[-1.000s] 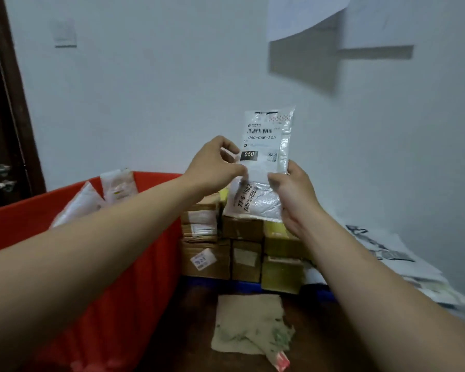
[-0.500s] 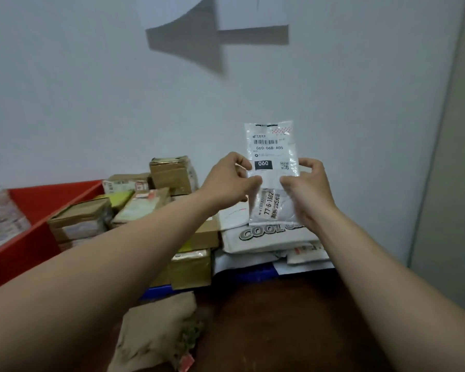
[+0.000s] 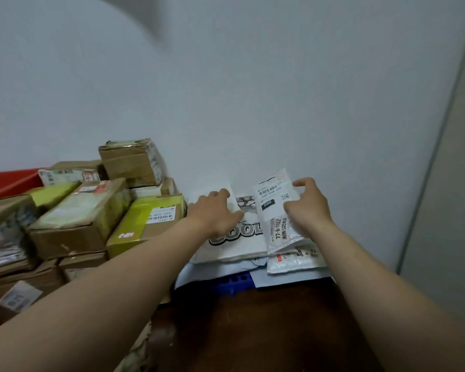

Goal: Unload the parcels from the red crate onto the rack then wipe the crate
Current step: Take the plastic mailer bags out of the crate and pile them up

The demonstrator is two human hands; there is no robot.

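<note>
Two bare forearms reach forward to a heap of parcels against a pale wall. The landmark here is a large white bag printed "COOL" (image 3: 234,238), lying flat on a blue rack (image 3: 236,281).

The left hand (image 3: 216,212) rests on the bag's left half, with its fingers fairly straight and slightly spread, holding nothing. The right hand (image 3: 308,208) is above the bag's right edge. It pinches a small white parcel (image 3: 275,210) by its right side, fingers curled over the top corner. The parcel is tilted with its labels facing up, and its lower end is at the bag's surface. Whether it touches the bag cannot be told.

Just left of the bag is a yellow-green box (image 3: 148,221), with stacked cardboard boxes (image 3: 75,221) beyond it. Far left of the bag, a corner of the red crate (image 3: 8,178) shows.

The step in hand appears to be setting this parcel on the rack pile. It would go best lowered flat onto the bag's right half, label up. The left hand should steady the slippery bag. The right hand's pinch should loosen only once the parcel lies fully supported, back from the front edge.
</note>
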